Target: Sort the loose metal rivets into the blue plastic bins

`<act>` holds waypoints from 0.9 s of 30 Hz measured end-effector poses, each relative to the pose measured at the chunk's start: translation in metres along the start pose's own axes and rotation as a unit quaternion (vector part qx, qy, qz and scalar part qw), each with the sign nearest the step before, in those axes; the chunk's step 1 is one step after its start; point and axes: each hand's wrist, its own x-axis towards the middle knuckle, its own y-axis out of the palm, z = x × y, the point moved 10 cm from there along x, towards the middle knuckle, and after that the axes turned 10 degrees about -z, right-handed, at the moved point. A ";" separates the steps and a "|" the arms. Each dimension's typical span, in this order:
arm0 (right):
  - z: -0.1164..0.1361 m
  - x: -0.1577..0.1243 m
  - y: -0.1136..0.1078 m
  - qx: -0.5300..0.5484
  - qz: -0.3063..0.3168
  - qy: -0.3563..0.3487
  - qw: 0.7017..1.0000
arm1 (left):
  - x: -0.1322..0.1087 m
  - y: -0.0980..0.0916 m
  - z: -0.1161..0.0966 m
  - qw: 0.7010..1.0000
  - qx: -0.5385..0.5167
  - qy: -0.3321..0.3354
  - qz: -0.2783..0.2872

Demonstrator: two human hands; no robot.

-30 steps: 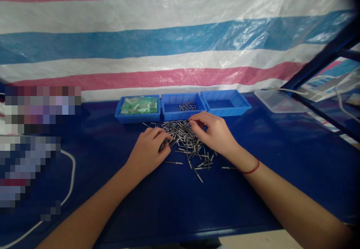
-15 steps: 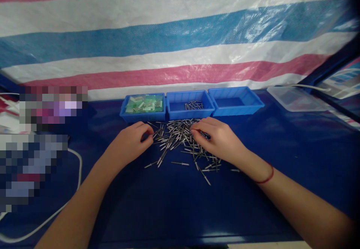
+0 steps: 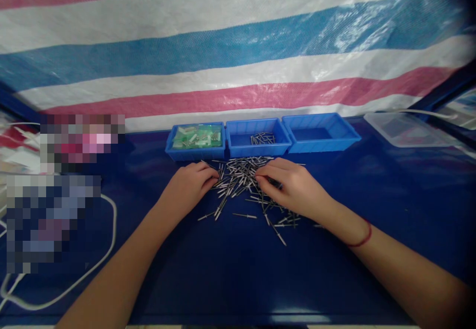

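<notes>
A loose pile of silver pop rivets point(image 3: 241, 176) lies on the dark blue tabletop, in front of a row of bins. My left hand point(image 3: 189, 184) reaches to the pile's left edge, thumb and fingertips drawn together among the rivets there. At the pile's right side is my right hand point(image 3: 295, 186), its thumb and index finger pinched at the rivets. Whether either pinch contains a rivet is too small to tell. Several rivets are scattered singly toward the front, one point(image 3: 244, 215) lying apart. The right hand covers part of the pile.
Behind the pile stand a left blue bin point(image 3: 195, 154) with a green bag of small parts, a middle bin point(image 3: 258, 149) with some rivets, and a right bin point(image 3: 323, 144) showing its bare floor. A clear plastic lid point(image 3: 405, 131) lies far right; a white cable point(image 3: 114, 225) curves at left.
My left hand has moved right, closer to the rivets, and its thumb and fingers have drawn together. My right hand stays pinched at the pile. The whole view has shifted slightly.
</notes>
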 end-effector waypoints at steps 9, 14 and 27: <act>0.004 -0.001 0.003 0.004 0.007 -0.011 1.000 | 0.001 0.004 -0.006 0.999 0.018 0.013 0.023; 0.005 -0.001 0.002 0.003 0.004 -0.015 1.000 | -0.001 0.012 -0.015 0.998 0.034 0.042 0.024; 0.013 0.000 0.000 0.008 -0.008 -0.030 0.999 | 0.001 -0.005 -0.040 0.988 -0.086 0.044 -0.125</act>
